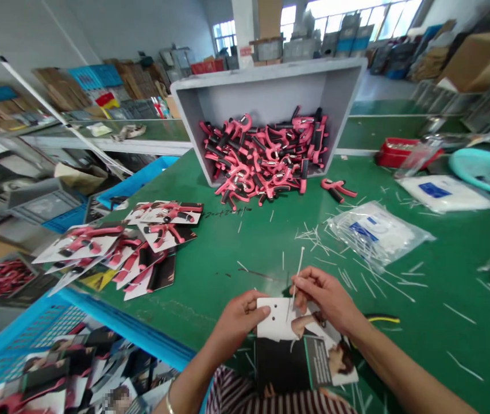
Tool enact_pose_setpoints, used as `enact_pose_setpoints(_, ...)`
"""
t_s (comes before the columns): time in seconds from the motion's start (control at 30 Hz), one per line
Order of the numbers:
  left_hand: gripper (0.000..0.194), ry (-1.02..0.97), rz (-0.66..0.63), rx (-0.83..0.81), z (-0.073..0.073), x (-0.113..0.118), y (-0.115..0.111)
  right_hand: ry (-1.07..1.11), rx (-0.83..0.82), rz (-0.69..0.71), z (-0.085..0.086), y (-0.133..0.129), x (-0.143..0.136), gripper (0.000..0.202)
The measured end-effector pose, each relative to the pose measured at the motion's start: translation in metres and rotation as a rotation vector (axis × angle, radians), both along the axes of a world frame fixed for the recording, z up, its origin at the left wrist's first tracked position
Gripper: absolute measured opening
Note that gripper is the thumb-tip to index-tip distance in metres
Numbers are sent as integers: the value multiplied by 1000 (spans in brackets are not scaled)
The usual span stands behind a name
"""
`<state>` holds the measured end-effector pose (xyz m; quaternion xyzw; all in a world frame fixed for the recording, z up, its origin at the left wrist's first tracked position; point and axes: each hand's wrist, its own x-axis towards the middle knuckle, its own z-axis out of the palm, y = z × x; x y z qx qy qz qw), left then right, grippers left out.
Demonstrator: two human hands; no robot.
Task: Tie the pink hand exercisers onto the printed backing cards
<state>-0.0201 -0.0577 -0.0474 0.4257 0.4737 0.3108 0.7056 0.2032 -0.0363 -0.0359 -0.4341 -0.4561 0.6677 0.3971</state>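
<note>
- The white card [273, 329] was close in front of the person, over darker printed cards [281, 362] at the near part of the green surface [210, 253]
- The left hand [236, 321] had its grip closed on the card's left edge, thumb on top beside two punched holes
- The right hand [324, 296] had its grip pinched on a thin white tie [300, 265], tilted slightly, its upper end free; whether its lower end touched the card could not be told
- The card looked light and fairly stiff, likely to crease if squeezed, so its edge seemed the best hold, clear of the holes
- The tie looked nearly weightless, smooth and springy, probably slippery, and a fingertip pinch near the working end likely steadied it best
- Loose ties [347, 279] lay scattered near a clear bag [378, 233]
</note>
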Motion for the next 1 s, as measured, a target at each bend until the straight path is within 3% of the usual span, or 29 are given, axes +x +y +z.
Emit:
enact_pose_setpoints(0.1, 42, 5, 21, -20, 0, -2, -11, -114, 139, -107, 9, -19, -3, 22)
enact_pose_setpoints(0.2, 44, -4, 39, -32, 5, -5, -17, -361, 427, -266, 17, -37, -4, 15)
enact_pose_setpoints(0.3, 44, -19, 45, -33, 7, -5, -20, -594, 661, -216, 15, -50, -8, 12)
enact_pose_setpoints(0.43, 42, 10, 58, 9, 9, -4, -23, -670, 773, -134, 4, -58, -16, 15)
enact_pose_setpoints(0.67, 40, 41, 40, 67, 21, -1, -24, -624, 732, -3, 0, -43, -24, 16)
enact_pose_setpoints(0.87, 45, 23, -124, 90, 15, -7, -24, -330, 306, 288, 1, -36, -9, 19)
enact_pose_setpoints(1.0, 30, 11, -172, 22, 3, -4, -26, -267, 243, 301, 1, -40, -6, 20)
